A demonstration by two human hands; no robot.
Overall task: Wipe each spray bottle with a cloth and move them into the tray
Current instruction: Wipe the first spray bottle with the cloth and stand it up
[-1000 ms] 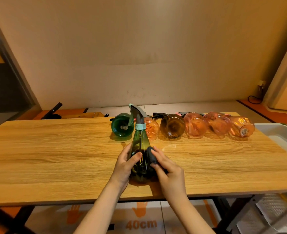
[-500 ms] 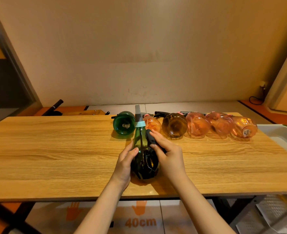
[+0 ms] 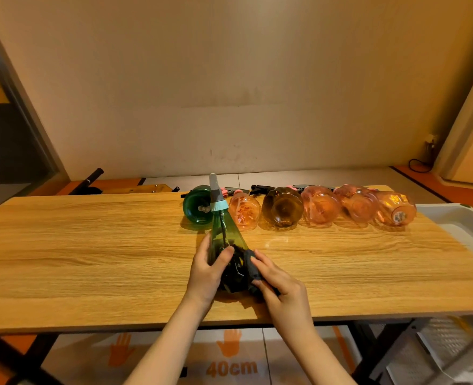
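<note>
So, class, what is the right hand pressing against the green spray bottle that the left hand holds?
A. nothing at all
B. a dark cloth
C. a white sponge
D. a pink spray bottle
B: the right hand grips a dark cloth against the green spray bottle, which the left hand holds.

I see a wooden table carrying six spray bottles lying in a row along its far edge, white tray right of them.

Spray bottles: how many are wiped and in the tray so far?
None show in the tray. The left hand holds a green bottle while the right hand rubs a dark cloth on it. Six bottles lie in a row at the table's far edge, still waiting.
</note>
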